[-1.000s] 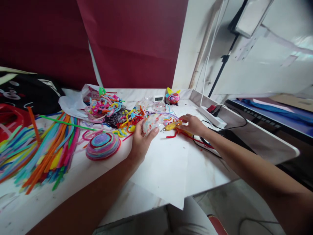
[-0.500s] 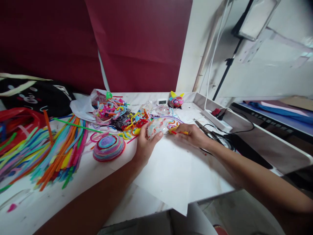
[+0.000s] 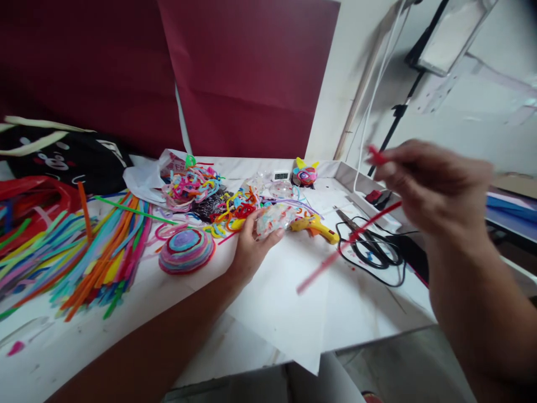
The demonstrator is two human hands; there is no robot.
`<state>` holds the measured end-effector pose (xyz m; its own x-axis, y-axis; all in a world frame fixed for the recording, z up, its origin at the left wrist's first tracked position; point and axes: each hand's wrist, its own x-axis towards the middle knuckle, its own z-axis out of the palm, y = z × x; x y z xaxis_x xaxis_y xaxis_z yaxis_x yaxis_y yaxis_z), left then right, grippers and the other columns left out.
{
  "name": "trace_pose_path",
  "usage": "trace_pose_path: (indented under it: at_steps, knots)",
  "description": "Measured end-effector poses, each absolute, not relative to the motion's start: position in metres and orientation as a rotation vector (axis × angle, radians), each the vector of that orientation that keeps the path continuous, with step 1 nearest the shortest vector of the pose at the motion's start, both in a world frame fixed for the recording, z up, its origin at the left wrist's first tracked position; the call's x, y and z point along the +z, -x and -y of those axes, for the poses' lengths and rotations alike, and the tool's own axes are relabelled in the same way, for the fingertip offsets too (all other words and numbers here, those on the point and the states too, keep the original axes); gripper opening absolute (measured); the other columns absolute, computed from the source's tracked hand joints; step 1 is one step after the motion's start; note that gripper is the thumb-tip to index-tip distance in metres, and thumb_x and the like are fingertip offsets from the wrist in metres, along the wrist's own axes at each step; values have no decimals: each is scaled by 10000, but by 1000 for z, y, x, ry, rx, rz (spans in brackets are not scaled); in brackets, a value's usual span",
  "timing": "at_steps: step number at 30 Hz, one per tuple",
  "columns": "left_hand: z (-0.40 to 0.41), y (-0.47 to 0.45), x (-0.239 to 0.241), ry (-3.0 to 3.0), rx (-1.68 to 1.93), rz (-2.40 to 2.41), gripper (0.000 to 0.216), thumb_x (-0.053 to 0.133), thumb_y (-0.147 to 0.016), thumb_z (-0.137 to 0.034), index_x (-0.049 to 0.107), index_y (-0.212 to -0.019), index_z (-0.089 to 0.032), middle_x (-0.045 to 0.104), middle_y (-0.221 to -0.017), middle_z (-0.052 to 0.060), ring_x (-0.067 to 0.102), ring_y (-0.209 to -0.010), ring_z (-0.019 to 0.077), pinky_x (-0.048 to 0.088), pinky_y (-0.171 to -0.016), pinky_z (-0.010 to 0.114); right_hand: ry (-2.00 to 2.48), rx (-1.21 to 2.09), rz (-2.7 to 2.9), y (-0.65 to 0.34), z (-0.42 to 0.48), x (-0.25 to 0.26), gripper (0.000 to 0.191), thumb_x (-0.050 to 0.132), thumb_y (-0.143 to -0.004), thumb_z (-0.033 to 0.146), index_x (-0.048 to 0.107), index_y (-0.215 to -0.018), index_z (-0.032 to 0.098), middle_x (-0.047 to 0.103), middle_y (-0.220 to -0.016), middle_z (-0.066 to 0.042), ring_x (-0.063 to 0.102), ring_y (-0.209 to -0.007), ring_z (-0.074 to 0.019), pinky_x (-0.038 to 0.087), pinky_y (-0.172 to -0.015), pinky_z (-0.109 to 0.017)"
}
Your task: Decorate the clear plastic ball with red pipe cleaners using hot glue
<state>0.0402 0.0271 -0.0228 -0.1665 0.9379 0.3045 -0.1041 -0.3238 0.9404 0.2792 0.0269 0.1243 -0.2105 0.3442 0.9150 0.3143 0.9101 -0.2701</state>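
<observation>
While left fingers (image 3: pixel 250 225) cup rounded translucent plastic (image 3: pixel 274 219), right fingers (image 3: pixel 390 169) pinch a red strip (image 3: pixel 324 271).

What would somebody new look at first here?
Probably the big dark red backdrop behind the table. Next might come the rainbow bunch of fuzzy sticks spread over the table's left side. The red fuzzy stick in the blurry right hand, raised at the picture's right, would stand out too.
</observation>
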Motion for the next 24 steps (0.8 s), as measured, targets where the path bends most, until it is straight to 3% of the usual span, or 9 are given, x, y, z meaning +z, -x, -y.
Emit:
trace_pose_path:
  at_steps: [4, 9, 24]
  knots:
    - [-27, -39, -21, -1293, 1580, -1053, 727, 789, -670, -406, 481, -1290, -182, 542, -1359, 138, 535, -1230, 280, 415, -1042, 398, 571, -197, 2160, -278, -23, 96, 109, 609, -886, 200, 699, -947, 206, 616, -763, -34, 572, -668, -141, 421, -575, -285]
    - [-26, -37, -20, -1316, 1559, -1057, 728, 789, -668, -396, 482, -1291, -178, 536, -1367, 138, 523, -1246, 280, 420, -1041, 381, 624, -473, 2241, -271, -23, 69, 103, 638, -856, 167, 698, -939, 178, 634, -754, -57, 566, -663, -161, 406, -582, -295]
    - [-27, -37, -30, -1422, 1425, -1127, 742, 806, -657, -396, 491, -1310, -240, 535, -1375, 99, 508, -1261, 286, 462, -1002, 373, 519, -386, 2212, -257, -32, 31, 116, 623, -853, 136, 640, -965, 161, 659, -814, -76, 585, -719, -180, 448, -635, -308]
